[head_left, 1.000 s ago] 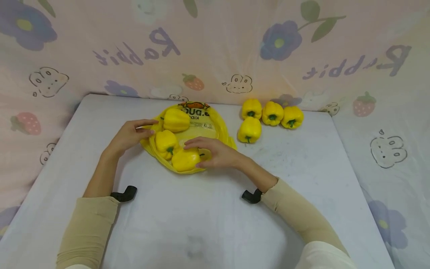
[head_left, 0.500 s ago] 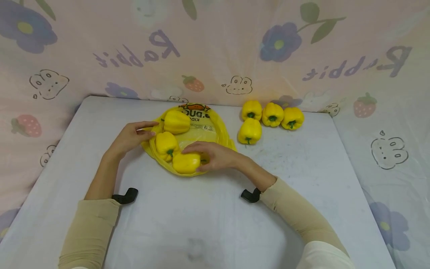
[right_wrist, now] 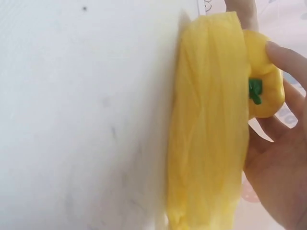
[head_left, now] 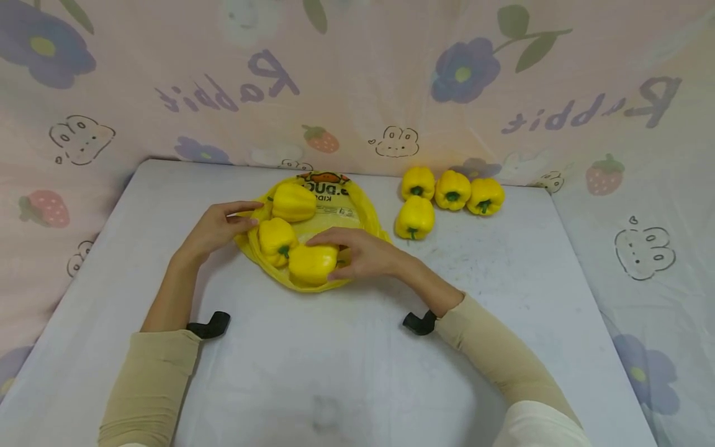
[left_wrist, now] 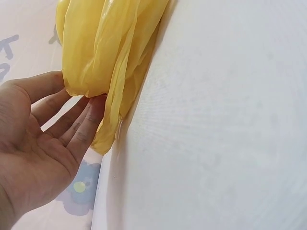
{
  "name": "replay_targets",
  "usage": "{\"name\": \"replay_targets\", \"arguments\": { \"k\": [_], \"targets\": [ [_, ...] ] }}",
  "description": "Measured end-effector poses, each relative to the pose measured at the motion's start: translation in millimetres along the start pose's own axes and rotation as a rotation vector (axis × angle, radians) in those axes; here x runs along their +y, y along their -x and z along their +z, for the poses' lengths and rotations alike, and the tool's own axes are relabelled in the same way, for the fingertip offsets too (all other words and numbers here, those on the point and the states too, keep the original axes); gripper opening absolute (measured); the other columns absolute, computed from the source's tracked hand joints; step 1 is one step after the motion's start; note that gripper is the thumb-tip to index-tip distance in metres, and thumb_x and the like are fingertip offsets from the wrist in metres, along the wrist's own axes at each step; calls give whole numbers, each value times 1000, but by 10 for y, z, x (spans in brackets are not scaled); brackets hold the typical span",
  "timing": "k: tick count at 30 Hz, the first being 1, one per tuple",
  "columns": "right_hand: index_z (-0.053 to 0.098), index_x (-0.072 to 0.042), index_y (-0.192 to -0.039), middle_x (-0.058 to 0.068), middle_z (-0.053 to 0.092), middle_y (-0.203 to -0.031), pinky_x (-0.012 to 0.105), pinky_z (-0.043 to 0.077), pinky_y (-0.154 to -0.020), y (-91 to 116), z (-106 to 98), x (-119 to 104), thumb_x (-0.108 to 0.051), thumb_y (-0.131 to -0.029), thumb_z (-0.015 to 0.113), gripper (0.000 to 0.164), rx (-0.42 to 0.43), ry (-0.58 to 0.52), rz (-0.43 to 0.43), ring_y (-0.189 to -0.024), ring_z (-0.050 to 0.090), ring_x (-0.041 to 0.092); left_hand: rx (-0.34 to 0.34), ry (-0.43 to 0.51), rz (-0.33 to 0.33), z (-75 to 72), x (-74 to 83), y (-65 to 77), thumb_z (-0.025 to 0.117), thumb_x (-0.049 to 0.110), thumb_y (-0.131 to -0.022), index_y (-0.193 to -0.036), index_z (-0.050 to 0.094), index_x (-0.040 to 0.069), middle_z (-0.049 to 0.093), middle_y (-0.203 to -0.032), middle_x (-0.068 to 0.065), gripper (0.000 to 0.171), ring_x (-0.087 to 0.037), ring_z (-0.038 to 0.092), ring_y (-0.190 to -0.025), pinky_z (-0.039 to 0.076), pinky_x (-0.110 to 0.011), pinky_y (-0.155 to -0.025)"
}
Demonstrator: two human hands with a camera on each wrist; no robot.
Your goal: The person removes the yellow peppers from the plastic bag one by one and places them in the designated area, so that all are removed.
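A yellow plastic bag (head_left: 369,217) lies on the table with its rim rolled down into a ring. Inside it are three yellow bell peppers: one at the back (head_left: 293,202), one at the left (head_left: 276,241) and one at the front (head_left: 313,265). My right hand (head_left: 363,253) grips the front bell pepper (right_wrist: 269,91), thumb and fingers on opposite sides, its green stem towards the palm. At the bag's left rim, my left hand (head_left: 212,228) touches the yellow plastic (left_wrist: 103,52) with nearly straight fingers; some fingertips are hidden by the folds.
Several more yellow bell peppers (head_left: 452,190) stand grouped at the back right of the white table (head_left: 357,366). A printed curtain (head_left: 357,81) rises behind the table's far edge. Black curved pieces (head_left: 210,325) stick out by both forearms.
The front bell pepper has shifted slightly to the right within the bag, with my right hand on it. My left hand keeps its place at the rim.
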State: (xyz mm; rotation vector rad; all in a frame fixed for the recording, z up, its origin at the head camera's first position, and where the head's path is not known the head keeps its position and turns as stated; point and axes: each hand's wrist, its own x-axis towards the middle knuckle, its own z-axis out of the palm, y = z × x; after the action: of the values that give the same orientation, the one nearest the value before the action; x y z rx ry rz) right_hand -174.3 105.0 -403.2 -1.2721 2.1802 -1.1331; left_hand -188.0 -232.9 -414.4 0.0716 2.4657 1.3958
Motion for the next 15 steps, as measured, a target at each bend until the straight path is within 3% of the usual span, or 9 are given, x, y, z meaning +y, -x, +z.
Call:
{"name": "replay_targets", "arguments": {
  "k": [7,15],
  "targets": [
    [56,-23,-141,-8,53,-142,34,44,-102,123,-170,-43,-23,-84,81,62,94,-19,29,-128,49,10,-5,8,2,10,2,-26,64,31,-98,-141,57,15,46,-150,-11,46,-29,51,-128,43,-44,-100],
    [56,-22,-141,-9,54,-142,40,46,-99,307,-382,-34,-27,-83,82,64,193,3,67,-128,49,13,-11,-16,-13,-5,15,-36,64,32,-98,-141,57,14,46,-150,-12,47,-31,50,-128,43,-43,-98]
  ]
}}
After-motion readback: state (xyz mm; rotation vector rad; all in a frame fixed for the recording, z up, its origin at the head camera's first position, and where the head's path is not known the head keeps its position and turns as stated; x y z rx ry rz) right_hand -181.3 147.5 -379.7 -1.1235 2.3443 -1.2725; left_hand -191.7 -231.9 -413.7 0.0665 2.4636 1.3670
